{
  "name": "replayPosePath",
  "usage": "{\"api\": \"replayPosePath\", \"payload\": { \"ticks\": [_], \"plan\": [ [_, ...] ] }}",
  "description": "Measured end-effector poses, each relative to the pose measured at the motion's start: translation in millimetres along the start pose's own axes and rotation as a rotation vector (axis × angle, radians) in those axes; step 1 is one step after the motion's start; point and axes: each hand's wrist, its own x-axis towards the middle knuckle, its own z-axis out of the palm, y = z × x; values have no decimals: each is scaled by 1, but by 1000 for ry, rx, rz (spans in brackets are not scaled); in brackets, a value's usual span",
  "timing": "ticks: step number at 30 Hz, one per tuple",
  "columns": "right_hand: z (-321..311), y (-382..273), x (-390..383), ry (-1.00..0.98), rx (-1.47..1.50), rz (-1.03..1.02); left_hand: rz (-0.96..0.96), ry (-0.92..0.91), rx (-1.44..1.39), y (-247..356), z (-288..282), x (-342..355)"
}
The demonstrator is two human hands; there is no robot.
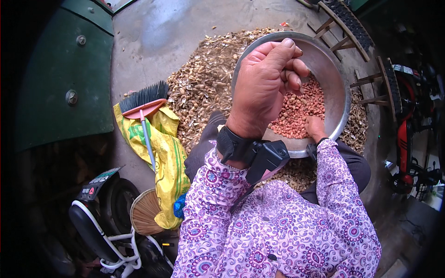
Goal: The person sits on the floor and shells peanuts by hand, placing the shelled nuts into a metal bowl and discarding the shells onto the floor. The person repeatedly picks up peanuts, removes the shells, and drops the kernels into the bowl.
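— "Metal, silver-grey and wide: that basin (342, 104) makes a good landmark. What lies in it?"

— "Pinkish-red peanut kernels (300, 113), loose across its bottom, with bare metal showing along its right wall."

— "And the left hand (268, 81)?"

— "Raised above the basin's left part, well clear of the kernels, which show below and beyond its curled fingers. Thumb and forefinger are drawn close together at the tips, the other fingers bent in toward the palm. I can't tell whether a nut is tucked between them."

— "Where is the right hand (315, 127)?"

— "Low inside the basin, by its near right wall. The kernels lie right beside its fingers, on the left of them. Those fingers point down and are partly hidden, so I can't tell how wide they stand or whether they hold anything."

— "What surrounds the basin?"

— "Pale brown peanut shells (204, 69), heaped on the floor to its left and beyond its far rim, and more of them to its right."

— "Farther out?"

— "Well left of the basin, a yellow sack (171, 160) with a dark-bristled broom (143, 102) lying on it. Past the basin's right side, a wooden stool (388, 88) with a dark seat."
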Motion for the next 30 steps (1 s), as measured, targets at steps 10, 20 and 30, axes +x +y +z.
{"api": "replayPosePath", "payload": {
  "ticks": [10, 20, 30],
  "plan": [
    [-88, -19, 29, -98, 603, -8, -19, -36, 122, -15, 11, 3],
    [-228, -63, -22, -299, 1473, -196, -52, -140, 555, -76, 26, 7],
    [-227, -68, -28, -328, 1488, -244, -215, -288, 486, -92, 38, 10]
  ]
}}
